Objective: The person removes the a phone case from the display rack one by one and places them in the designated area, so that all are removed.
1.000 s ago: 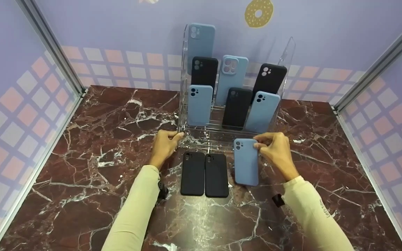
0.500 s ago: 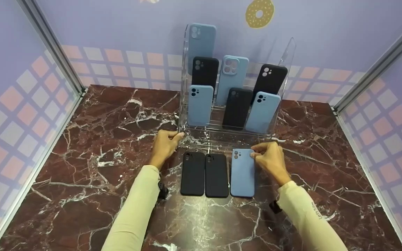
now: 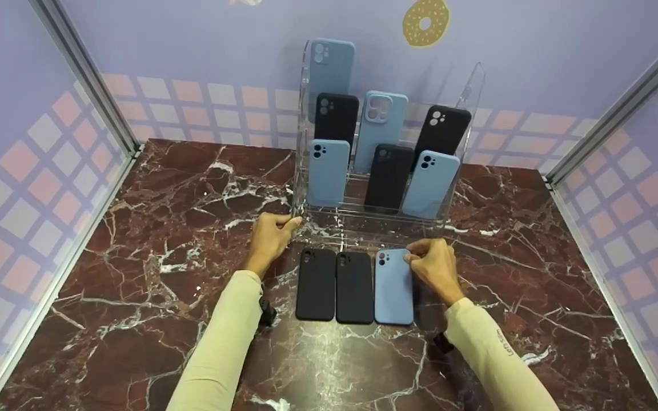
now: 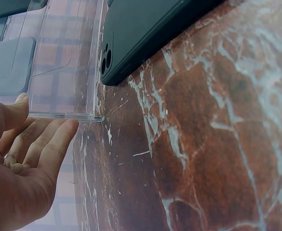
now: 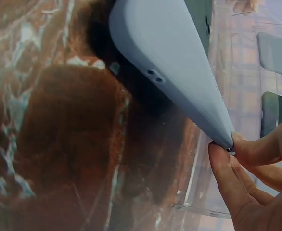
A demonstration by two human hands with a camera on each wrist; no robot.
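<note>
My right hand [image 3: 435, 264] pinches the upper right corner of a light blue phone case [image 3: 393, 291] between thumb and fingers. In the right wrist view the near end of this case [image 5: 165, 57] slants over the marble top, with a dark shadow beneath. Left of it, two black phone cases [image 3: 315, 285] lie side by side. My left hand [image 3: 268, 238] holds the front left edge of a clear acrylic display stand [image 3: 329, 220]. Its thumb and fingers lie on either side of the stand's side panel in the left wrist view.
Several blue and black cases lean in the stand's tiers, including a blue case [image 3: 327, 174] and a black case [image 3: 389, 178] in the front row. Behind the stand rises a lilac wall [image 3: 203, 45]. Side panels with metal posts [image 3: 86, 74] bound the marble table [image 3: 192, 194].
My right hand has brought the blue case down and to the left, beside the two black ones. The left hand stays at the stand's edge.
</note>
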